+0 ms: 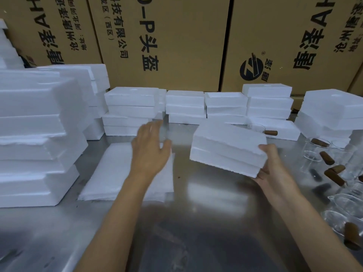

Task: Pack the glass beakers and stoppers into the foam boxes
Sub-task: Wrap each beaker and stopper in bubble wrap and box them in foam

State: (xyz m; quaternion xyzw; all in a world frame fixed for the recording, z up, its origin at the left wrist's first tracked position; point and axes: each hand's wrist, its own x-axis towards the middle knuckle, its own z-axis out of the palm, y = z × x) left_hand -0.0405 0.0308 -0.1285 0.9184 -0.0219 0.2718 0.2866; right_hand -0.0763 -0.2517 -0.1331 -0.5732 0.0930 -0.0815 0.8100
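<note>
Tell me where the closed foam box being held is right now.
The foam box is right of centre, gripped at its near right corner by the right hand above the metal table, left of the glass beakers.

Both my forearms are bare and reach forward. My left hand (150, 152) is raised, palm down, fingers loosely spread and slightly blurred, holding nothing. My right hand (272, 165) is lifted at the same height, thumb on top and fingers curled beneath in a firm grip; wrist angled slightly inward.
</note>
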